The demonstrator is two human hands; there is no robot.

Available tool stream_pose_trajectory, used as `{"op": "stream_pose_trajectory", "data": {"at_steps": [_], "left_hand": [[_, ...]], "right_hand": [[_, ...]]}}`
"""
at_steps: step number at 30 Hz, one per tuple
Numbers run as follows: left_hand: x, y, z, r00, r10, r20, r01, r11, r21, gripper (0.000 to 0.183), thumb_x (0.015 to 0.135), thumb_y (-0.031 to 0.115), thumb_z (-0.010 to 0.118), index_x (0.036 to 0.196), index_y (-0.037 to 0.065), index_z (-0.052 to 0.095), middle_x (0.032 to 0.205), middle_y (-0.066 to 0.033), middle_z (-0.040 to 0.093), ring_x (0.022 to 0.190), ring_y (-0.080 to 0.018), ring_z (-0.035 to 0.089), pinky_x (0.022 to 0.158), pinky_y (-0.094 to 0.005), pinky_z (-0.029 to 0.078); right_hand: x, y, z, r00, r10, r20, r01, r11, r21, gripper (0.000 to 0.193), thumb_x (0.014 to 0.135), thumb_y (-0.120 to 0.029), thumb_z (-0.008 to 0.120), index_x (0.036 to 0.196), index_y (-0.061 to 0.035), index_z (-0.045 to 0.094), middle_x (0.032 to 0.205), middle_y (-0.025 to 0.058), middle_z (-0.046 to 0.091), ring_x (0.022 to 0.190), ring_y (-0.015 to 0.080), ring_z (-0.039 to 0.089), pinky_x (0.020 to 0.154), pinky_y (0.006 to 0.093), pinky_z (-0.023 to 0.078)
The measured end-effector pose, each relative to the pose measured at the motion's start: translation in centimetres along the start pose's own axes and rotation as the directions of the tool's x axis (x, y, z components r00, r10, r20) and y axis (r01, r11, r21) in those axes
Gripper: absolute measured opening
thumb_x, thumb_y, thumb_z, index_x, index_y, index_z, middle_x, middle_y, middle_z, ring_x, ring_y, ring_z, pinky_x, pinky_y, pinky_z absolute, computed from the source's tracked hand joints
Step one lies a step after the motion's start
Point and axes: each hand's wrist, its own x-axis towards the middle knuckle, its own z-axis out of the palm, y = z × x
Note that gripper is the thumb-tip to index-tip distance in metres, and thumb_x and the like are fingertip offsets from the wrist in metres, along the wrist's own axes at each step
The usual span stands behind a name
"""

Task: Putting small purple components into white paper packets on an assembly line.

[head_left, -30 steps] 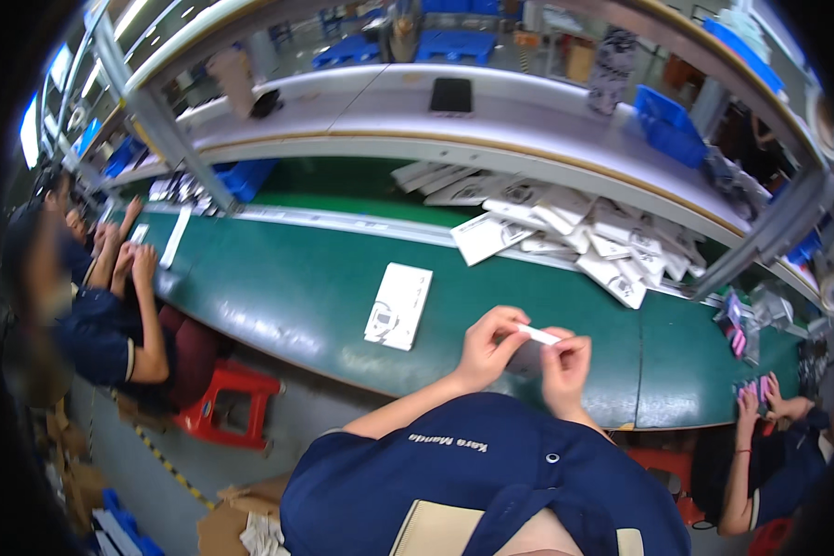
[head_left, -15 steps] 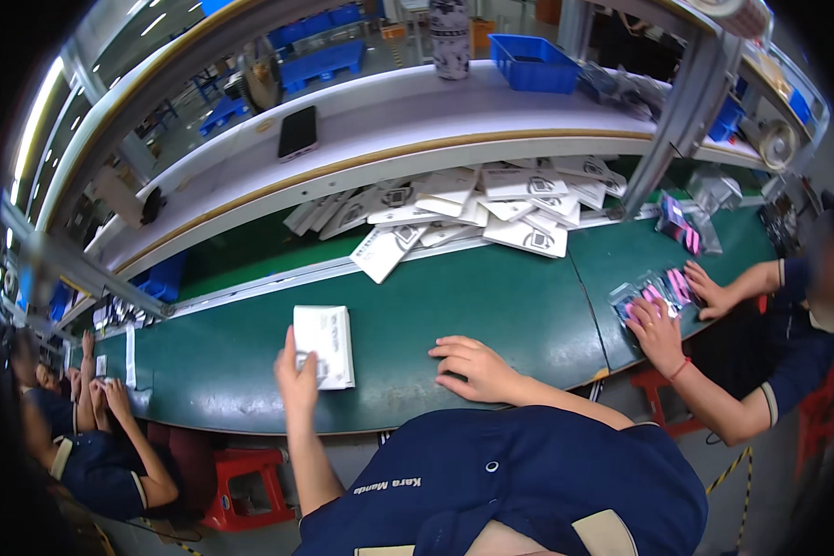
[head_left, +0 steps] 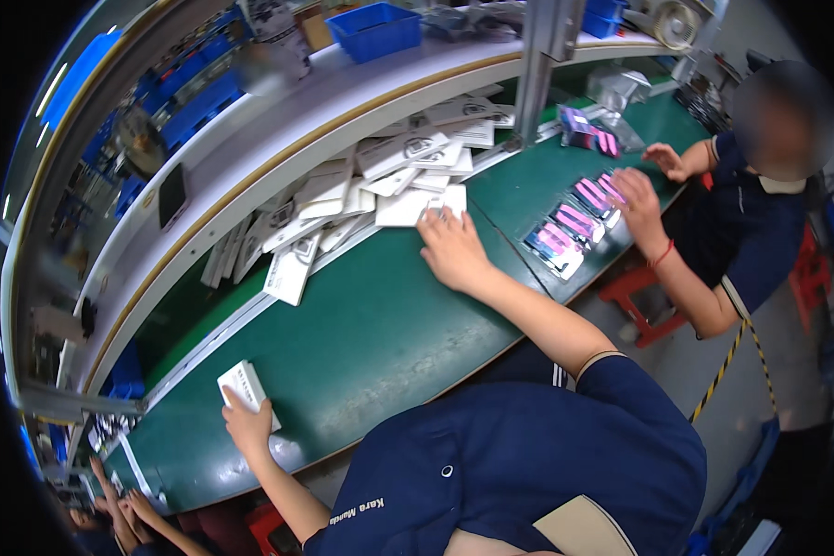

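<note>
My left hand (head_left: 248, 424) is closed around a small stack of flat white boxes (head_left: 242, 382), which stands on the green table to the left. The thumb lies along the side nearest me. My right hand (head_left: 454, 252) reaches across the table to a heap of similar flat white boxes (head_left: 329, 208) under the shelf. Its fingers are apart, and the fingertips rest on the near edge of one white box (head_left: 406, 208) at the front of the heap. Whether the thumb is beneath that box I cannot tell.
A metal post (head_left: 531, 88) rises beside the heap's right end. The shelf (head_left: 278, 120) above carries a phone (head_left: 171, 195) and a blue bin (head_left: 373, 32). On the right, a co-worker's hands (head_left: 641, 213) are near pink items in clear packs (head_left: 565, 227). Other people sit at far left.
My right hand has gone from the near table edge forward to a box in the heap. My left hand still holds its stack. The view has turned toward the right.
</note>
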Motion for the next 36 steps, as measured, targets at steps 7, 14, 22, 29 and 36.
{"op": "stream_pose_trajectory", "data": {"at_steps": [7, 14, 22, 29, 36], "left_hand": [[-6.7, 15.6, 2.9, 0.489, 0.873, 0.0, -0.872, 0.489, -0.009, 0.095, 0.073, 0.056, 0.078, 0.147, 0.007, 0.043, 0.157, -0.0251, 0.029, 0.145, -0.0469, 0.025, 0.116, -0.0621, 0.018], [-7.2, 17.5, 5.9, 0.353, 0.935, -0.001, -0.913, 0.345, -0.216, 0.084, 0.076, 0.049, 0.079, 0.142, 0.007, 0.051, 0.148, -0.0177, 0.045, 0.14, -0.0399, 0.036, 0.117, -0.0581, 0.02], [-7.2, 17.5, 6.5, 0.353, 0.933, -0.069, -0.917, 0.33, -0.224, 0.084, 0.071, 0.042, 0.082, 0.141, 0.006, 0.052, 0.146, -0.0156, 0.048, 0.14, -0.0377, 0.038, 0.118, -0.0558, 0.02], [-7.1, 17.3, 6.8, 0.336, 0.935, -0.11, -0.927, 0.308, -0.215, 0.082, 0.072, 0.045, 0.082, 0.137, 0.005, 0.055, 0.144, -0.0182, 0.048, 0.138, -0.0391, 0.04, 0.117, -0.0581, 0.022], [-7.3, 17.1, 5.9, 0.366, 0.922, -0.128, -0.892, 0.308, -0.33, 0.074, 0.066, 0.036, 0.088, 0.127, 0.002, 0.063, 0.14, -0.0227, 0.051, 0.13, -0.0402, 0.047, 0.11, -0.0543, 0.033]], "right_hand": [[-9.9, -3.7, -2.8, 0.969, -0.243, -0.03, 0.232, 0.873, 0.429, 0.05, 0.09, -0.036, 0.065, 0.133, -0.0124, 0.055, 0.141, 0.0138, 0.051, 0.133, 0.0324, 0.045, 0.112, 0.0587, 0.027], [-11.9, 8.5, -7.4, 0.953, 0.287, -0.101, -0.297, 0.949, -0.108, 0.077, 0.088, -0.054, 0.065, 0.146, -0.0082, 0.044, 0.153, 0.0193, 0.038, 0.151, 0.0377, 0.019, 0.118, 0.0633, 0.006], [-13.1, 8.5, -5.7, 0.976, 0.218, -0.004, -0.216, 0.962, -0.169, 0.07, 0.094, -0.057, 0.053, 0.146, -0.0108, 0.047, 0.152, 0.0129, 0.042, 0.149, 0.0348, 0.025, 0.119, 0.0614, 0.008], [-12.6, 6.5, -6.7, 0.947, 0.306, -0.101, -0.313, 0.948, -0.061, 0.065, 0.087, -0.038, 0.07, 0.143, -0.013, 0.048, 0.152, 0.0192, 0.037, 0.138, 0.0394, 0.038, 0.113, 0.0552, 0.027], [-13.5, 7.4, -5.7, 0.919, 0.386, -0.08, -0.377, 0.92, 0.108, 0.057, 0.084, -0.042, 0.073, 0.132, -0.0134, 0.058, 0.138, 0.0222, 0.05, 0.129, 0.0404, 0.045, 0.106, 0.0523, 0.036]]}}
